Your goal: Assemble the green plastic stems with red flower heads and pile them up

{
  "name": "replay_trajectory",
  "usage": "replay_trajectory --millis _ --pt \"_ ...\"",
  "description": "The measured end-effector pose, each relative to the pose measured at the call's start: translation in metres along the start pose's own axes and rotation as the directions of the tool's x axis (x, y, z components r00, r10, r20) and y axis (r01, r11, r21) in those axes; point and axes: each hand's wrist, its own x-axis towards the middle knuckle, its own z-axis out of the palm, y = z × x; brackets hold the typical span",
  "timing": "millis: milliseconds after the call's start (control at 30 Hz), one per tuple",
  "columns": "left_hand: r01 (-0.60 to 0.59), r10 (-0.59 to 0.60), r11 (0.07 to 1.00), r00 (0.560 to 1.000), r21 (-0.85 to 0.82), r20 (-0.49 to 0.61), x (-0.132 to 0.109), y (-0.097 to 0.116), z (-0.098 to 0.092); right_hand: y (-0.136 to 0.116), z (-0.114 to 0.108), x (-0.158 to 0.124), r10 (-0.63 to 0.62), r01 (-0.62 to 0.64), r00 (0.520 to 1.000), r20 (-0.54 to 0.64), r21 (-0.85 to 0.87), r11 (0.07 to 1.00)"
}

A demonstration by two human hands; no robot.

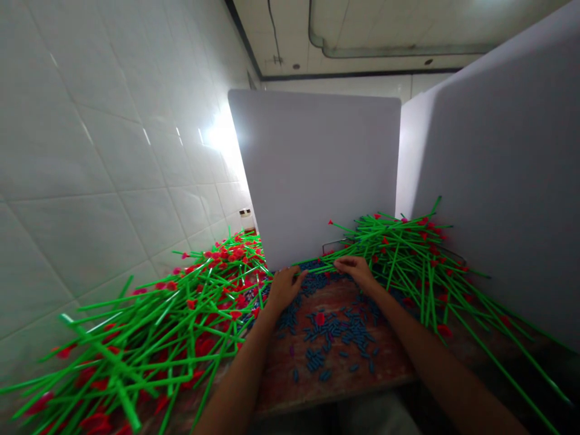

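Here, my left hand (283, 289) and right hand (357, 270) were half-curled near green sticks (390, 232) before the panel (321, 169), grip contents indiscernible.

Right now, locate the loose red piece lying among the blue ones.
In the head view, the red piece lies just right of centre on the table, between left forearm and right forearm, with blue pieces around it.

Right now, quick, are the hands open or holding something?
Left hand: partly curled near thin green plastic-looking sticks; hold can't be told.
Right hand: fingers bunched near those sticks; hold can't be told.
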Motion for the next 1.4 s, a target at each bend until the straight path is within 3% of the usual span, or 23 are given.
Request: replay_trajectory --millis 233,433,533,1033,1400 --pt "-0.04 0.039 0.998 0.999 -0.048 -0.005 -0.001 0.001 -0.003 0.0 0.0 -0.004 0.105 -0.116 0.992 0.074 0.158 0.981" --pt "-0.123 0.129 0.987 0.99 -0.102 0.061 0.0 0.021 -0.005 -0.009 0.008 -0.015 0.167 -0.276 0.916 0.364 0.272 0.922" --pt "-0.117 0.124 0.984 0.991 -0.135 0.049 0.002 0.027 -0.005 -0.014 0.008 -0.016 0.162 -0.325 0.888 0.431 0.337 0.884" --pt "-0.114 0.119 0.976 0.993 -0.187 0.017 0.003 0.034 -0.01 -0.018 0.006 -0.017 0.116 -0.306 0.884 0.453 0.372 0.876" --pt "-0.114 0.112 0.977 0.993 -0.179 -0.022 0.002 0.035 -0.01 -0.021 0.006 -0.019 0.151 -0.339 0.873 0.464 0.355 0.871"
